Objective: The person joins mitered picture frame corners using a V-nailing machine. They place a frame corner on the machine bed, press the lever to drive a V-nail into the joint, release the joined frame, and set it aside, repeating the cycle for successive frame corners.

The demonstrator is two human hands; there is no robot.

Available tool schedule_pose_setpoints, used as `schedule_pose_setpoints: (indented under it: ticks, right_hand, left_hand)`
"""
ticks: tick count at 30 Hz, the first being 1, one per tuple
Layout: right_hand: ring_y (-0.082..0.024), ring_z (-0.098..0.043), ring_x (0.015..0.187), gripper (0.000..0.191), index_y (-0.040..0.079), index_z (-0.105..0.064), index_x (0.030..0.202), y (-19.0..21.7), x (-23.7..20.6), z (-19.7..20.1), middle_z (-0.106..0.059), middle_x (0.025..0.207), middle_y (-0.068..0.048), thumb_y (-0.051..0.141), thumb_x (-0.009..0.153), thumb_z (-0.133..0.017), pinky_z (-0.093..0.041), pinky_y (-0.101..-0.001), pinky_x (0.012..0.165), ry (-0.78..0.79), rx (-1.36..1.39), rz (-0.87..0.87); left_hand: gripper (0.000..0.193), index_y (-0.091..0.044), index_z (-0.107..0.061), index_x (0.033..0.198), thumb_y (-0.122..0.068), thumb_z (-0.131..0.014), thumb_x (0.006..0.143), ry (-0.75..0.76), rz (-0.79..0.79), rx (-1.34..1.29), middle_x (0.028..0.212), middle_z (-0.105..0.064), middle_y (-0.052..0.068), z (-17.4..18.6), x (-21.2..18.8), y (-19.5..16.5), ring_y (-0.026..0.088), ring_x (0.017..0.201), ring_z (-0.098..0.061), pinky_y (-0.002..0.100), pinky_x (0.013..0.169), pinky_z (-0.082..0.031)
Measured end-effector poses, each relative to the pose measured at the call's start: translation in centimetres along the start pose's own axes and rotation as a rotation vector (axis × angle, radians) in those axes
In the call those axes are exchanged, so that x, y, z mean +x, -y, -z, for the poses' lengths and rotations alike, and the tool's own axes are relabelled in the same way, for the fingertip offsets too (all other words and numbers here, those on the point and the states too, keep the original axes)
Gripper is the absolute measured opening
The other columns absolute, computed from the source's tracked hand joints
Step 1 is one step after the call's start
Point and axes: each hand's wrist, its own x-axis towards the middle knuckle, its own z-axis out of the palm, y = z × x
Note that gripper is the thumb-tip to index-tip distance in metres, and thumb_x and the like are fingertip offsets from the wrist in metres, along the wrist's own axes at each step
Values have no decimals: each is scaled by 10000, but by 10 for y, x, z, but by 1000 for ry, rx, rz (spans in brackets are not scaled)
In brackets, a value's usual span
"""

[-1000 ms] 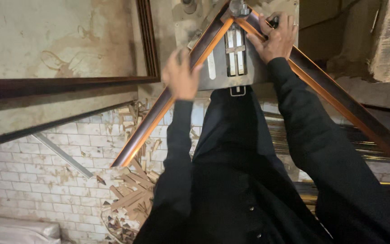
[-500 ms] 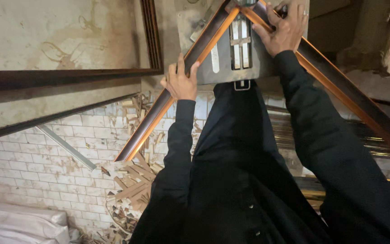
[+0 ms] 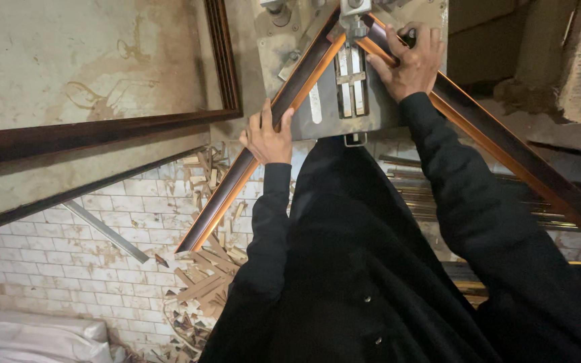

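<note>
While both hands press down at the metal plate of a bench machine, two lengths of frame moulding meet in a mitred corner at its far edge. The left hand is closed around the left moulding, fingers over its top and thumb on the near side. The right hand lies on the right moulding, fingers curled over its far edge close to the joint (whether the thumb closes underneath cannot be told).

Handling, as judged: each length looks light for its span, stiff along its run, and liable to swing at the free end. The finished face appears smooth, so somewhat slippery. The mitred tips are the fragile part; hold is best taken near the corner, on the flat back or outer edges, as both hands now do.

Appearance: dark brown profile with an orange-gold strip along the inner edge, slightly glossy. The left length slopes down toward a heap of wood offcuts on the white tiled floor; the right length runs off to the near right. An assembled dark frame lies on the worn table at far left.
</note>
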Motion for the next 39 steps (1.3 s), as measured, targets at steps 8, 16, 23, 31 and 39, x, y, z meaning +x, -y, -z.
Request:
schedule_pose_setpoints:
  ticks: [8,16,23,31,39]
  right_hand:
    - [-360,-493,1120,579,132,-750,1363,-4,-1,0,-533,1184,-166,475,906,-841,-387,-506,941,1,9,20]
    - [-334,-478,1163,537,155,-750,1352,-4,-1,-2,-532,1239,-142,483,937,-850,-394,-496,960,-36,-55,55]
    - [-370,-486,1134,550,159,-714,1385,5,1,7,-517,1201,-153,512,981,-832,-408,-501,986,-11,16,-5]
    - [-401,-432,1436,763,133,-609,1514,-40,-67,49,-466,1592,-244,511,914,-888,-363,-519,1175,15,58,90]
    - [-321,-548,1137,819,135,-549,1556,-145,-273,190,-582,1140,-131,316,813,-841,-392,-476,1078,69,-553,-260]
  left_hand:
    - [553,-187,-726,1282,-582,-735,896,20,18,-4,978,-645,51,-3,-2,2,246,929,-619,450,920,-404]
    - [557,-200,-702,1324,-583,-715,920,2,8,-5,997,-621,60,-4,-5,2,261,951,-620,461,956,-414]
    - [601,-189,-688,1352,-605,-700,919,13,13,-13,1021,-623,64,-3,-3,1,275,981,-622,456,947,-412]
    - [870,-191,-408,1567,-593,-763,882,243,-144,9,1161,-641,129,17,-16,40,313,1075,-596,516,912,-377]
    - [1074,-360,-164,1725,-279,-800,863,712,-37,126,1136,-665,149,106,-50,151,384,1068,-649,659,1051,-406]
